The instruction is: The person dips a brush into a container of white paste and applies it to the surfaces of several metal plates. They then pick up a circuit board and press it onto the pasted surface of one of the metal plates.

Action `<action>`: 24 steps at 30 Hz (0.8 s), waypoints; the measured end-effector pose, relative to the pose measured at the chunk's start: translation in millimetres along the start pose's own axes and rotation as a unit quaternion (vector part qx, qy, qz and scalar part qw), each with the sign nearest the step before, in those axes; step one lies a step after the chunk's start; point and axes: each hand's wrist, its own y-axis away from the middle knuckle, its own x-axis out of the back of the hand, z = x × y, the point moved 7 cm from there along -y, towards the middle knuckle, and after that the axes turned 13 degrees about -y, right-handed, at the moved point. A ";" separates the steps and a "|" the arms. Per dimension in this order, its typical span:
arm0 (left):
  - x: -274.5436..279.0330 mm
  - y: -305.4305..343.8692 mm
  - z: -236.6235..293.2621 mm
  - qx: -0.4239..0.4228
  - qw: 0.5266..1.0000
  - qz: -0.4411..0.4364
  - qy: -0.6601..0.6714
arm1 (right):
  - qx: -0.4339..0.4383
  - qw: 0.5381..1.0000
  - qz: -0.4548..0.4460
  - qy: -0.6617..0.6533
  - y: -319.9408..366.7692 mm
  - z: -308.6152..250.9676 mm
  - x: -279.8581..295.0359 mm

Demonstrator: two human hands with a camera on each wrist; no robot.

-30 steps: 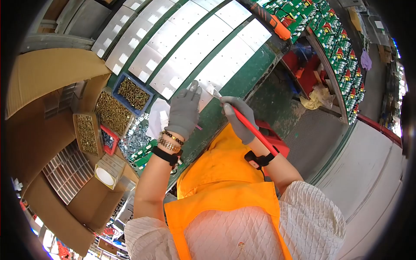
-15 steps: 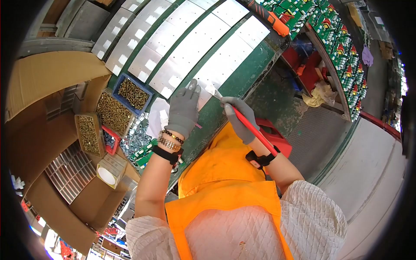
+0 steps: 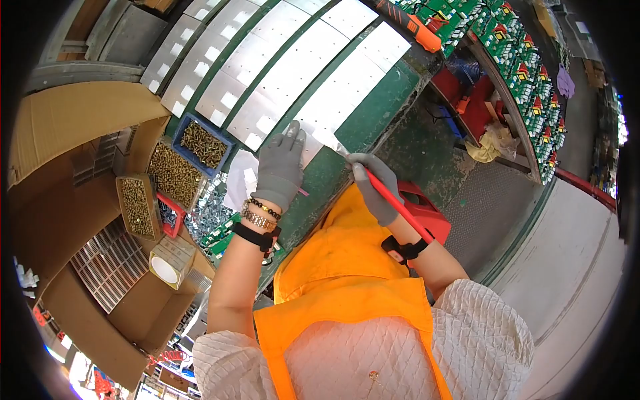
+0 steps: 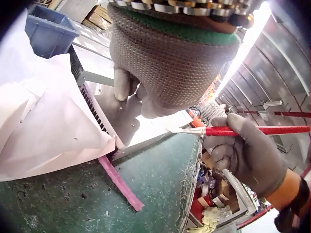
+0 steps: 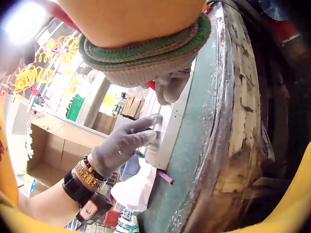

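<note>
My gloved left hand [image 3: 280, 167] rests with its fingers extended on the near end of a silvery metal panel [image 3: 337, 100]. My gloved right hand [image 3: 377, 190] pinches a paintbrush [image 3: 402, 210] with a long red handle. In the left wrist view, the pale bristles of the paintbrush [image 4: 218, 131] lie right at the panel's long edge, close to the left fingertips. A sheet of white paper [image 4: 53, 116] and a pink strip [image 4: 119, 184] lie beside the left hand on the green table [image 4: 150, 179].
Several rows of metal panels [image 3: 263, 40] cover the table. To the left sit a blue bin [image 3: 203, 143] of brass screws and a large cardboard box [image 3: 87, 160]. An orange-handled tool [image 3: 427, 37] lies at the far corner. Green circuit boards [image 3: 527, 87] fill a rack on the right.
My right hand and the paintbrush have shifted slightly right and toward me, bringing the bristles to the panel's near edge. The left hand has stayed almost still on the panel.
</note>
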 end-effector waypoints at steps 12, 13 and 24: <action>13.0 19.0 -15.7 -0.002 1.000 0.003 0.000 | 0.021 1.000 -0.016 -0.007 9.4 -17.2 -8.4; 12.5 23.5 -17.8 -0.004 1.000 -0.004 0.004 | 0.027 0.999 -0.029 -0.029 12.9 -18.7 -12.7; 3.7 42.0 -24.0 0.027 0.997 0.025 0.070 | -0.011 0.997 -0.070 -0.019 11.9 -1.4 -57.8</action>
